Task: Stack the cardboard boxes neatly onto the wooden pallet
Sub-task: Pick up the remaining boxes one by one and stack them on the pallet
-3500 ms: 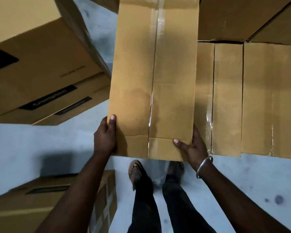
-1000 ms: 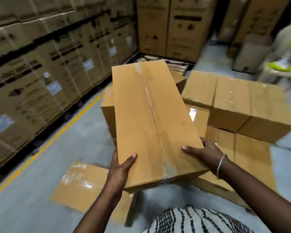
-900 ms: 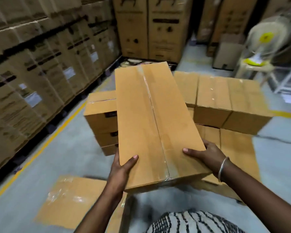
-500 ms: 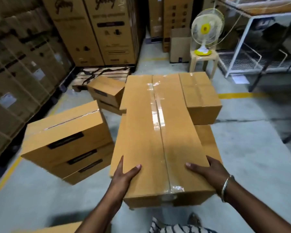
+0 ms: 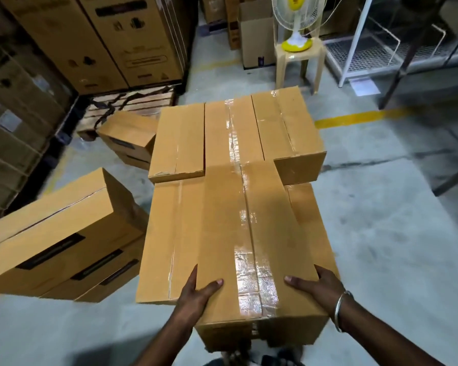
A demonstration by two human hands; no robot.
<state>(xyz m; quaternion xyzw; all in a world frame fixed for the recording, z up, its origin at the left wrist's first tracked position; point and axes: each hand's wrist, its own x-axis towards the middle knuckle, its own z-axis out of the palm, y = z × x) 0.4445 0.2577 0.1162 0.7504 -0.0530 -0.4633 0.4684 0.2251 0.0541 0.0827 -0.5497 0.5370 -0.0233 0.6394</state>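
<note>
I hold a long taped cardboard box (image 5: 246,233) lengthwise in front of me. My left hand (image 5: 196,294) grips its near left corner and my right hand (image 5: 317,286), with a metal bangle, grips its near right corner. The box hangs over a stack of similar boxes (image 5: 177,143), its far end lying between two upper boxes. A lower box (image 5: 169,233) shows to its left. The pallet under this stack is hidden. A bare wooden pallet (image 5: 140,101) lies further back on the left.
A pile of flat boxes (image 5: 56,233) stands on the floor at left, another small pile (image 5: 127,138) behind it. Tall cartons (image 5: 103,40) line the back left wall. A fan (image 5: 298,19) stands on a plastic stool; a white rack (image 5: 368,48) is at right.
I have turned from looking down at my feet to face the stack. The box in my hands has come forward and lower over the stacked boxes.
</note>
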